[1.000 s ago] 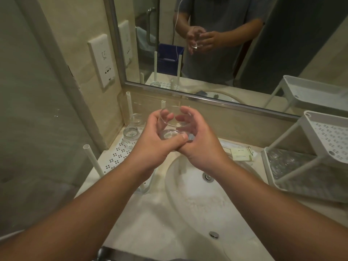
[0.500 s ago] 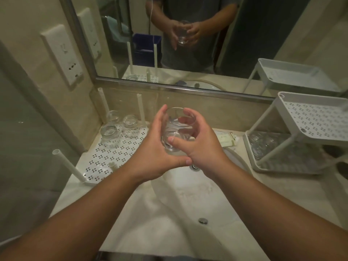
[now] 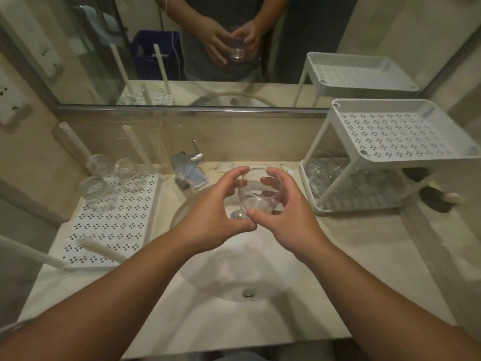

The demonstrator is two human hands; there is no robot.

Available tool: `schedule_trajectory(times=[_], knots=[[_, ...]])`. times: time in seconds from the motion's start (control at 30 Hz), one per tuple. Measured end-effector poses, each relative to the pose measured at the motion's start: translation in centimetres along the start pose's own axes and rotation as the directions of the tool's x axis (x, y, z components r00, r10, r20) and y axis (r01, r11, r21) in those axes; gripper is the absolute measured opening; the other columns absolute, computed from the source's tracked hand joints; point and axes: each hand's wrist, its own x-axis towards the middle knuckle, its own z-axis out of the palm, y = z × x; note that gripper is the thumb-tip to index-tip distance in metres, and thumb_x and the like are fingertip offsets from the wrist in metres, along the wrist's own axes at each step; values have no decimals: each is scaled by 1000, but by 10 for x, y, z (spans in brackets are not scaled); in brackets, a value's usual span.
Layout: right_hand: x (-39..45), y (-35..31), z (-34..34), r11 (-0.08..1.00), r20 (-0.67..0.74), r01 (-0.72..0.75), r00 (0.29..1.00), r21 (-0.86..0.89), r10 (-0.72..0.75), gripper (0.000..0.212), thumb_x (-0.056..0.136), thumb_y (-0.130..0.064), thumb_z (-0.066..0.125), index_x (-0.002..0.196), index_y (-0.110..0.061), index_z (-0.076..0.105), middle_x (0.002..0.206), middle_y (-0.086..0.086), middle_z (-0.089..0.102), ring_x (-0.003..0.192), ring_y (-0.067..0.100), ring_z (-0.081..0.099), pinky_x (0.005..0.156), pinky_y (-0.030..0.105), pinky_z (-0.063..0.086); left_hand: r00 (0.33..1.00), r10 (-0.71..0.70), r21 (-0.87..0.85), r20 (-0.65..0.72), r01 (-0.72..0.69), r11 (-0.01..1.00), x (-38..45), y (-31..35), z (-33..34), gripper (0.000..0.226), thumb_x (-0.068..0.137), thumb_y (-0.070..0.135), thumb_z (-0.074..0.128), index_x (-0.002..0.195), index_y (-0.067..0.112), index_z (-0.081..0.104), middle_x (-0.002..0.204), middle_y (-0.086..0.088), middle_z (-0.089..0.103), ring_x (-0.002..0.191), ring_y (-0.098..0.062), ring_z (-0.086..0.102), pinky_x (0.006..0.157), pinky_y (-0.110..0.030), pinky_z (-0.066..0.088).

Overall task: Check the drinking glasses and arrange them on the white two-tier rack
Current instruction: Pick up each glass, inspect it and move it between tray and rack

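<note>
A clear drinking glass is held tilted over the sink, its mouth turned toward me. My left hand curls round its left side and my right hand grips its right side, thumb at the base. The white two-tier rack stands at the right on the counter; its top tier is bare and several glasses sit on the lower tier. Three more glasses stand at the far end of a white perforated tray on the left.
The round sink basin lies under my hands, with a chrome faucet behind it. A wall mirror runs along the back. White posts rise from the left tray's corners. A dark round object lies right of the rack.
The view has shifted right and down, bringing the whole rack and faucet into sight. Both hands have kept hold of the glass and tilted it further toward me.
</note>
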Motion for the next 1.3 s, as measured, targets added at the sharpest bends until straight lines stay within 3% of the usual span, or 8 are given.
schedule_trajectory(times=[0.1,0.27,0.43,0.63,0.77,0.9,1.07,1.3], knots=[[-5,21,-30,1000,-21,-18,1000,-22,17,80,59,-43,82,128,-54,42,124,-29,55,117,-4,55,95,38,53,999,3,61,44,-6,998,14,7,27,93,73,21,88,139,58,35,130,23,55,120,5,52,81,-5,45],[-13,55,-84,995,-63,-38,997,-94,33,80,69,-26,85,128,-54,40,127,-27,56,116,-8,53,91,22,46,991,-18,124,130,2,992,35,25,76,84,79,19,80,145,49,37,127,21,55,117,-2,55,97,-28,49],[-11,85,-133,989,-89,-66,995,-135,54,80,69,-25,85,130,-50,40,128,-26,56,112,-8,55,84,14,44,977,-55,167,206,21,986,55,43,126,81,86,23,72,151,45,30,138,19,53,115,-3,55,87,-13,43],[0,116,-175,981,-104,-102,991,-165,86,81,68,-28,86,130,-47,39,127,-23,57,105,-7,58,86,20,49,960,-144,165,240,105,981,79,63,172,76,91,29,68,154,39,27,144,16,50,113,-5,58,80,-8,44],[14,135,-193,979,-126,-129,986,-158,109,80,69,-28,87,131,-45,38,127,-24,56,107,-8,56,91,26,51,955,-210,117,210,189,975,92,71,192,73,92,32,65,154,38,28,144,16,49,114,-7,60,83,-24,53],[28,151,-205,976,-176,-157,976,-153,129,80,68,-31,87,129,-43,38,128,-23,54,113,0,55,94,34,51,957,-240,52,162,234,971,102,74,201,70,91,32,63,152,43,29,134,17,49,105,-5,63,71,-22,52],[52,171,-217,975,-226,-152,968,-161,114,83,70,-26,87,135,-31,36,132,-13,52,120,12,54,96,41,50,959,-263,44,106,260,965,115,81,209,78,92,27,61,155,45,18,127,22,43,98,-11,68,79,-31,57],[79,193,-211,981,-277,-155,954,-116,118,85,72,-16,84,142,-18,36,143,3,44,127,21,50,102,46,46,968,-229,-13,99,231,973,138,93,213,80,87,19,56,149,56,22,141,17,49,80,-21,72,52,-16,44]])
